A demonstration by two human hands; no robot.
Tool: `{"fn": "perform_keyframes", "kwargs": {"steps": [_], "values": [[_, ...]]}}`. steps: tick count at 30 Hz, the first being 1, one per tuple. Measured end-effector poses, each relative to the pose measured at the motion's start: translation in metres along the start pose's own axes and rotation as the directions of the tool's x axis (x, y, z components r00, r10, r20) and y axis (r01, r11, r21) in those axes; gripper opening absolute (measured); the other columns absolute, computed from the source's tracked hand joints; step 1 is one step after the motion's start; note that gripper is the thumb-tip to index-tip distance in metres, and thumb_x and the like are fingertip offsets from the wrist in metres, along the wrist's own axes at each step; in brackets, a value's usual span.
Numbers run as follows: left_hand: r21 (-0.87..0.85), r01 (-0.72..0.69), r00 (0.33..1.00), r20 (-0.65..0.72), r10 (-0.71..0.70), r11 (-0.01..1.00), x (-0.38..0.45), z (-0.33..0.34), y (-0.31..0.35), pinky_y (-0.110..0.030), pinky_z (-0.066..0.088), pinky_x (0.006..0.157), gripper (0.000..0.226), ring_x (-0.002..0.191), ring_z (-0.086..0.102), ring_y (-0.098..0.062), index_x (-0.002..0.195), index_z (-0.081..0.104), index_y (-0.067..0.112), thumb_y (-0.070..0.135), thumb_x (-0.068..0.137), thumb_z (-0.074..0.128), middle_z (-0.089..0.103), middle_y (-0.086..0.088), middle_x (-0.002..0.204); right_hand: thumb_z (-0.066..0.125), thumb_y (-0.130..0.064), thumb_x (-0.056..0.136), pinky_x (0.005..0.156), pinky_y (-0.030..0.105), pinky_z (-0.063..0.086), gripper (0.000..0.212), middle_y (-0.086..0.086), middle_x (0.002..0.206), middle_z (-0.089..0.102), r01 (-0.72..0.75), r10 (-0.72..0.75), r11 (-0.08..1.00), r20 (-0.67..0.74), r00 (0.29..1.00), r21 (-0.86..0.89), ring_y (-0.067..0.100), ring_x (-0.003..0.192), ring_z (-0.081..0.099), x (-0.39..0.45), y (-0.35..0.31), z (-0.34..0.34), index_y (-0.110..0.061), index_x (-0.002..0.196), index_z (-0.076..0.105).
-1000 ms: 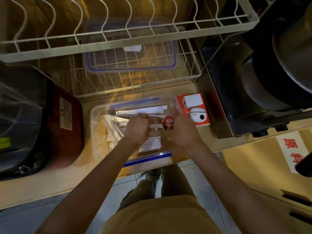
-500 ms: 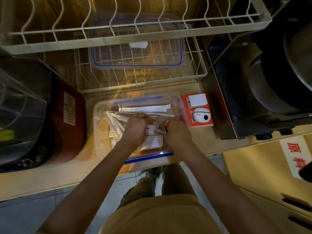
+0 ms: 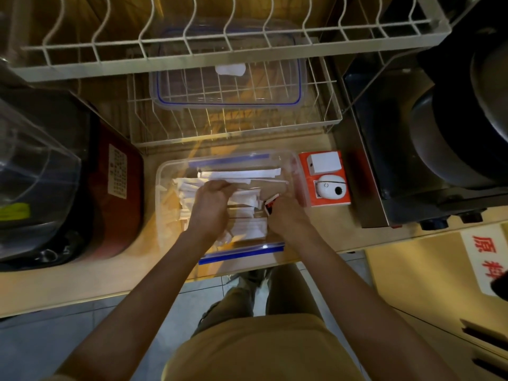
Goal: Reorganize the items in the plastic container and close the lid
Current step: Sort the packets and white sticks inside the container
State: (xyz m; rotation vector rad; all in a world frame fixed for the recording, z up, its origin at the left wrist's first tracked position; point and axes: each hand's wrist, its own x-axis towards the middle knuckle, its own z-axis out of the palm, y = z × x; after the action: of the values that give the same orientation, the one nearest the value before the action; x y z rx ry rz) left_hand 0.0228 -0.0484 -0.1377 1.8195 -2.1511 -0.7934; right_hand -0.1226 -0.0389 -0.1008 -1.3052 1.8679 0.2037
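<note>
Wooden desk [image 3: 82, 281] carries an open plastic container [image 3: 165, 193] of white paper packets [image 3: 247, 174]. Left hand [image 3: 210, 207] clenches packets; right hand [image 3: 286, 215] grasps a small red packet [image 3: 270, 204]. Its lid [image 3: 228, 86] lies in the far rack [image 3: 330, 116].

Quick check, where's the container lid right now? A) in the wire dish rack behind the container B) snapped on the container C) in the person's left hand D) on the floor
A: the clear lid with the blue seal lies in the wire dish rack behind the open plastic container, while the left hand and right hand are both down among the white paper-wrapped items inside it.
</note>
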Motion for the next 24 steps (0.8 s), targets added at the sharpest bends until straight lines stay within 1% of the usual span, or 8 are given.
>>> {"fn": "perform_keyframes", "kwargs": {"steps": [2, 6, 8, 10, 15, 18, 20, 24], "values": [[0.087, -0.108, 0.994, -0.022, 0.110, 0.990, -0.005, 0.003, 0.004, -0.044, 0.048, 0.098, 0.045, 0.111, 0.058, -0.037, 0.109, 0.064, 0.002, -0.015, 0.068, 0.057, 0.065, -0.020, 0.117, 0.052, -0.007, 0.091, 0.091, 0.034, 0.048, 0.020, 0.013, 0.112, 0.063, -0.009, 0.009, 1.000, -0.020, 1.000, -0.009, 0.026, 0.104, 0.060, 0.004, 0.000, 0.005, -0.003, 0.109, 0.056], [-0.076, -0.120, 0.981, 0.145, 0.130, 0.990, -0.005, 0.015, 0.033, -0.035, 0.048, 0.089, 0.035, 0.102, 0.060, -0.028, 0.120, 0.057, 0.010, 0.006, 0.085, 0.053, 0.062, -0.014, 0.117, 0.050, -0.011, 0.091, 0.076, 0.031, 0.051, 0.012, 0.010, 0.098, 0.067, -0.013, 0.010, 1.000, -0.113, 0.994, -0.028, 0.021, 0.082, 0.061, 0.007, 0.000, 0.015, -0.008, 0.091, 0.061], [-0.099, -0.122, 0.955, 0.260, 0.144, 0.988, 0.002, 0.024, 0.039, -0.030, 0.047, 0.088, 0.035, 0.097, 0.061, -0.026, 0.125, 0.051, 0.010, 0.009, 0.090, 0.049, 0.062, -0.016, 0.113, 0.050, -0.011, 0.091, 0.076, 0.031, 0.051, 0.014, 0.011, 0.100, 0.067, -0.012, -0.008, 0.991, -0.153, 0.988, -0.130, 0.022, 0.085, 0.062, 0.007, -0.002, 0.017, -0.007, 0.095, 0.062], [-0.097, -0.123, 0.944, 0.296, 0.147, 0.988, 0.009, 0.031, 0.042, -0.028, 0.045, 0.089, 0.031, 0.099, 0.062, -0.025, 0.124, 0.051, 0.009, 0.012, 0.093, 0.045, 0.063, -0.016, 0.112, 0.050, -0.012, 0.091, 0.079, 0.033, 0.052, 0.017, 0.013, 0.106, 0.065, -0.019, -0.026, 0.975, -0.196, 0.980, -0.222, 0.024, 0.095, 0.063, 0.005, -0.003, 0.019, -0.006, 0.102, 0.061], [-0.077, -0.095, 0.942, 0.317, 0.115, 0.992, 0.016, 0.040, 0.044, -0.030, 0.048, 0.092, 0.023, 0.099, 0.063, -0.024, 0.108, 0.062, 0.007, 0.010, 0.092, 0.046, 0.068, -0.013, 0.107, 0.047, -0.010, 0.093, 0.084, 0.032, 0.050, 0.020, 0.011, 0.110, 0.066, 0.019, -0.052, 0.977, -0.149, 0.988, -0.214, 0.024, 0.100, 0.063, -0.007, -0.002, 0.011, -0.007, 0.106, 0.062], [-0.082, -0.065, 0.936, 0.340, 0.090, 0.995, 0.018, 0.048, 0.038, -0.027, 0.046, 0.088, 0.024, 0.104, 0.060, -0.020, 0.111, 0.061, 0.010, 0.011, 0.091, 0.047, 0.064, -0.011, 0.111, 0.045, -0.009, 0.094, 0.083, 0.030, 0.049, 0.020, 0.009, 0.106, 0.066, 0.123, -0.137, 0.985, -0.119, 0.983, -0.119, 0.023, 0.098, 0.063, -0.022, 0.006, -0.005, -0.007, 0.105, 0.061], [-0.080, -0.027, 0.936, 0.347, 0.053, 0.996, 0.018, 0.049, 0.039, -0.023, 0.044, 0.082, 0.030, 0.104, 0.058, -0.019, 0.120, 0.055, 0.015, 0.013, 0.090, 0.050, 0.057, -0.007, 0.120, 0.046, -0.012, 0.094, 0.080, 0.027, 0.049, 0.018, 0.007, 0.099, 0.065, 0.161, -0.160, 0.987, -0.176, 0.971, -0.006, 0.020, 0.093, 0.063, -0.029, 0.014, -0.018, -0.009, 0.104, 0.061], [0.015, -0.098, 0.935, 0.343, 0.086, 0.995, 0.020, 0.049, 0.044, -0.039, 0.053, 0.091, 0.046, 0.111, 0.058, -0.025, 0.129, 0.048, 0.017, 0.017, 0.085, 0.061, 0.049, -0.008, 0.134, 0.045, -0.018, 0.096, 0.059, 0.013, 0.040, 0.020, -0.003, 0.088, 0.060, 0.189, -0.106, 0.949, -0.310, 0.945, 0.253, 0.004, 0.069, 0.055, -0.030, 0.031, -0.040, -0.015, 0.102, 0.064]]}}
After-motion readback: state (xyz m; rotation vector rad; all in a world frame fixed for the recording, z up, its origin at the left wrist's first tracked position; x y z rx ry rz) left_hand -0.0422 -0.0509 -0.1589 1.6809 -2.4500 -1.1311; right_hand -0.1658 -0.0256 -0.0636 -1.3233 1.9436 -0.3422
